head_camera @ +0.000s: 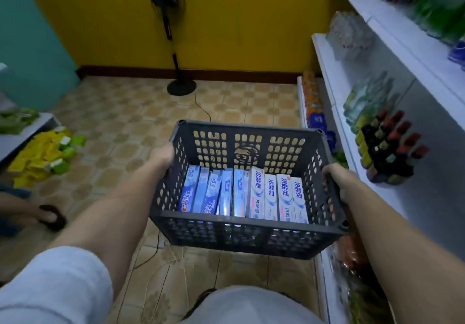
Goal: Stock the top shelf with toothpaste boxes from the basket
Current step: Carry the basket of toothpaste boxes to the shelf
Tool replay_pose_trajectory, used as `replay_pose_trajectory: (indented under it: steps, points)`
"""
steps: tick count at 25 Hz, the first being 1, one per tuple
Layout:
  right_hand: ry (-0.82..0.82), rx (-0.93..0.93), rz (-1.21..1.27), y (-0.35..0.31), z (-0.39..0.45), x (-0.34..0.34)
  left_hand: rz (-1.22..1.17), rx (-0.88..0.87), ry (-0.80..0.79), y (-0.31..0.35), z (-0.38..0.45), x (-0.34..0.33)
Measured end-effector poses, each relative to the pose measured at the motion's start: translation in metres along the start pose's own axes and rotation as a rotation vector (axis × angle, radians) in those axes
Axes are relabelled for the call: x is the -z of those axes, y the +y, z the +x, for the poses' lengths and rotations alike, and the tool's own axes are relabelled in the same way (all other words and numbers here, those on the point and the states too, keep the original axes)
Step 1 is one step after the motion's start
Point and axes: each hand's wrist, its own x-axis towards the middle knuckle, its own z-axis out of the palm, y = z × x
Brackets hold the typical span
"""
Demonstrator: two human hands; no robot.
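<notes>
Your two forearms reach forward from white sleeves, and between them you carry the basket [247, 233], a dark perforated crate held above the tiled floor [120, 127]. Your left hand [163, 155] grips the left rim with its fingers curled over the edge; your right hand [339, 182] grips the right rim the same way (fingertips on both sides are hidden inside the basket wall). The toothpaste boxes [241, 195] stand in one row across the basket bottom, blue ones at left, white ones at right, packed side by side and touching.

Open room lies ahead and to the left: bare floor runs to the yellow wall, broken only by the standing fan [167, 29] and its cord trailing across the tiles toward you. At right, the basket's right wall sits close to the white shelving [334, 92], whose edges step outward toward the bottom. Dark bottles with red caps [392, 147] stand on a middle shelf just beyond your right hand.

Upper shelves [392, 19] are cut off by the frame edge, and their stock is blurred beyond identification. At left, yellow and green packets [42, 155] lie heaped on the floor beside a low white shelf. A sandalled foot [50, 216] of another person shows at the left edge, otherwise out of frame.
</notes>
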Motion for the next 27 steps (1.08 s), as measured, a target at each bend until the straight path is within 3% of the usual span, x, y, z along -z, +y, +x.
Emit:
replay_pose_trajectory:
  steps: [7,16,23,27]
  points:
    - [0.109,0.058,-0.015,-0.100,0.115,-0.004,-0.011,-0.017,-0.008,0.093,0.081,-0.051]
    - [0.202,0.003,-0.136,-0.202,0.316,-0.056,0.007,0.007,-0.130,0.207,0.257,-0.129]
    - [0.317,0.032,-0.126,-0.324,0.360,-0.109,0.042,-0.031,-0.205,0.325,0.379,-0.171]
    - [0.357,0.047,-0.125,-0.382,0.430,-0.129,0.020,-0.027,-0.212,0.379,0.448,-0.204]
